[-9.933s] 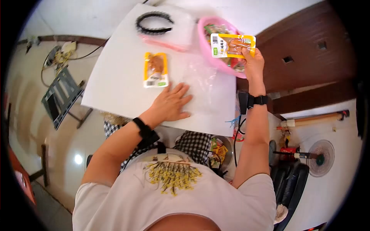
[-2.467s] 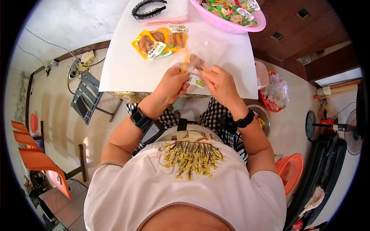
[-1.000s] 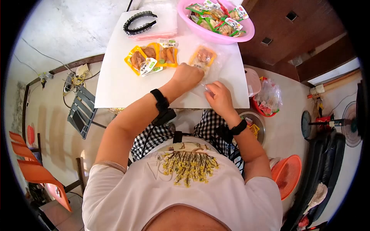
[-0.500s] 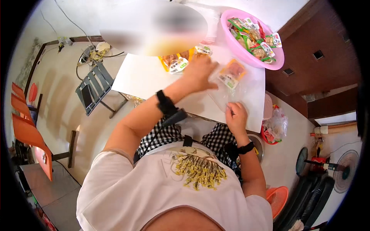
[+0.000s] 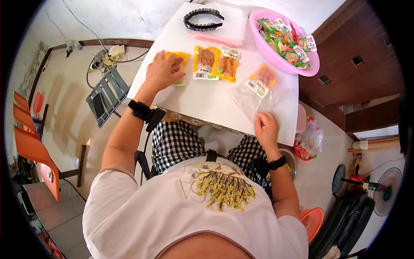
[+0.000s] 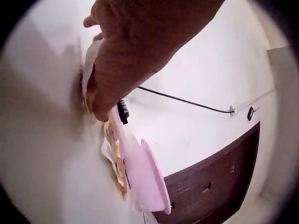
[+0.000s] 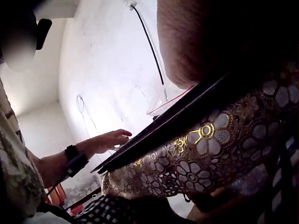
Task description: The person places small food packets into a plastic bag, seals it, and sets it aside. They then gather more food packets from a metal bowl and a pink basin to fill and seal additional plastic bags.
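Three yellow snack packets lie in a row on the white table (image 5: pixel 207 103). My left hand (image 5: pixel 161 71) lies with straight fingers on the leftmost packet (image 5: pixel 179 64); the other two packets (image 5: pixel 215 64) sit to its right. In the left wrist view its fingertips (image 6: pixel 96 105) press down on that packet. A clear plastic bag (image 5: pixel 254 97) with one packet (image 5: pixel 262 80) inside lies at the right. My right hand (image 5: pixel 266 127) pinches the bag's near edge at the table's rim.
A pink basin (image 5: pixel 302 67) with several snack packets stands at the far right corner. A black headband (image 5: pixel 203 19) rests on a stack of clear bags (image 5: pixel 233 32). Grey chair (image 5: pixel 105 97) and cables lie on the floor to the left.
My left hand has moved left, from beside the bagged packet to the leftmost packet. The right hand has kept its hold on the bag's edge.
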Motion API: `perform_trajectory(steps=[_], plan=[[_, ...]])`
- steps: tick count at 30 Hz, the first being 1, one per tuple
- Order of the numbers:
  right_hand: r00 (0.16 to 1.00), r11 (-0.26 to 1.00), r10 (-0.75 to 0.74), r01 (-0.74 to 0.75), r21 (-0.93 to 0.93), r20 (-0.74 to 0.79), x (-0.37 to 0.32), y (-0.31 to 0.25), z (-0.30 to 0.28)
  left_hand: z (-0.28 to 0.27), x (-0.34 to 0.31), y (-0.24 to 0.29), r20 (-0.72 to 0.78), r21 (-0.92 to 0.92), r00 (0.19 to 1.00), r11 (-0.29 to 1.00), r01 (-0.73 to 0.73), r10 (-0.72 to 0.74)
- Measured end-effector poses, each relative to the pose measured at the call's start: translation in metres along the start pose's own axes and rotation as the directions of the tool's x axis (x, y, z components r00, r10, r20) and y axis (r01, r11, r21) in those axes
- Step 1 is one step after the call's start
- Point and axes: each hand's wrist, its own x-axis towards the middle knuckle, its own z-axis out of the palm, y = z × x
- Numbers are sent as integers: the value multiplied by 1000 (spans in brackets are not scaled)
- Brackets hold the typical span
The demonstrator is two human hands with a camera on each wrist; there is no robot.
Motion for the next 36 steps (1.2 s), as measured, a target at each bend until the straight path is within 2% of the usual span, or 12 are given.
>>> perform_trajectory(steps=[3,4,7,8,9,11,14,19,21,26,30,36], plan=[[999,1000,-23,23,1,-24,0,0,0,-34,-3,6,314,32,923,974,224,-223],[999,1000,-31,31,0,-37,0,0,0,-25,-9,-1,174,66,967,982,179,-188],[999,997,8,-5,75,-45,-2,0,-2,-16,-10,-14,146,-160,966,959,235,-213],[998,992,50,-45,116,-49,-3,0,-2,-18,-15,-13,123,-417,961,866,276,-246],[996,990,54,-43,137,-77,-4,3,0,3,-16,-28,27,-462,956,844,272,-293],[990,982,60,-35,186,-130,-8,9,5,7,-24,-30,179,-656,941,677,332,-288],[983,969,89,-49,241,-159,-8,2,1,-10,-45,-4,421,-856,882,227,464,-213],[982,972,86,-45,231,-167,-5,-7,-10,-30,-77,60,675,-718,733,-150,679,86],[976,963,98,-45,264,-193,-3,-8,-9,-28,-87,84,744,-632,644,-123,765,179],[974,950,123,-61,307,-188,0,-16,-10,-10,-88,119,715,-595,632,-214,774,299],[983,944,139,-95,317,-119,-2,-15,-12,-15,-75,135,743,-602,624,-165,781,244],[950,920,130,-8,392,-286,5,-26,-16,-10,-65,157,712,-633,671,-224,741,207]])
